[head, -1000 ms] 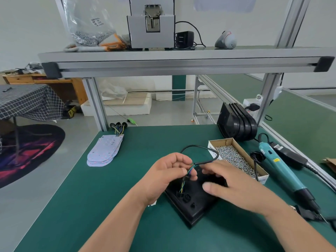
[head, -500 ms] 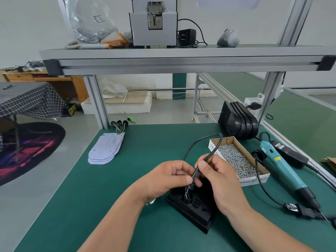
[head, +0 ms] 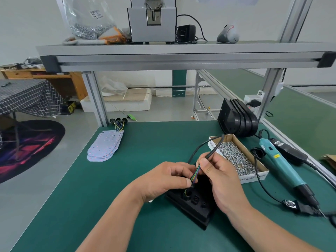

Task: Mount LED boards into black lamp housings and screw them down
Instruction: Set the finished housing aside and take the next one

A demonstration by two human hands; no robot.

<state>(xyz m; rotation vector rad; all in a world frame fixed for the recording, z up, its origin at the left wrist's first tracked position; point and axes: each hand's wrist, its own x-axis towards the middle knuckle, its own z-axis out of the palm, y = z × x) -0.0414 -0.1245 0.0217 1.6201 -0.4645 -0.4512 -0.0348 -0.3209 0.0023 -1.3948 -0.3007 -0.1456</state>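
A black lamp housing (head: 192,206) lies on the green mat in front of me. My right hand (head: 221,179) pinches a black cable (head: 211,153) just above its coloured wires (head: 195,174), which run down into a hole in the housing. My left hand (head: 169,179) curls round the wire ends at that hole. A stack of white LED boards (head: 105,144) lies at the far left of the mat. More black housings (head: 238,119) stand stacked at the back right.
A cardboard box of screws (head: 236,157) sits right of my hands. A teal electric screwdriver (head: 280,162) with its cord lies further right. Spare cables (head: 118,122) lie behind the boards. An aluminium shelf (head: 181,55) spans overhead.
My right hand has lifted off the housing and raised the cable upright, so the wires now point down into the hole. My left hand stayed at the wire ends.
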